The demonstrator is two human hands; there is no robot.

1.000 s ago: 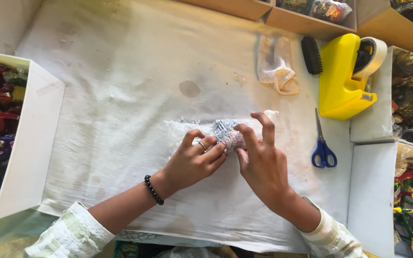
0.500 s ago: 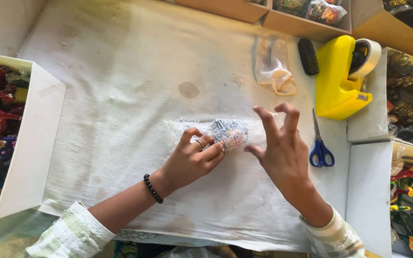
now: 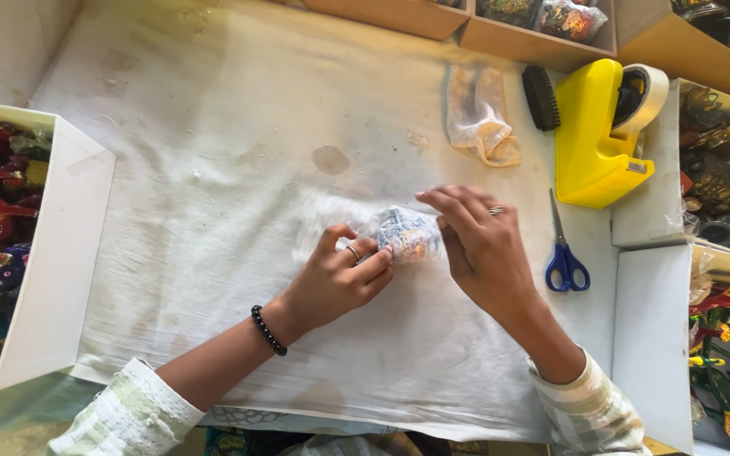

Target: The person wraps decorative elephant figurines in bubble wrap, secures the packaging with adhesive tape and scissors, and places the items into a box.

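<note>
While both hands are closing on the wrapped painted figurine (image 3: pixel 405 234), the clear wrap is bunching
Left hand (image 3: pixel 335 279) fingers are pinching one end, right hand (image 3: pixel 479 245) fingers are cupping the other; pressing evenly suits it

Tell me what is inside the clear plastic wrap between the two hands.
Inside the clear plastic wrap shows a small, multicoloured painted object, pressed by the left hand and right hand. Its exact shape is hidden by fingers and crinkled film.
</note>
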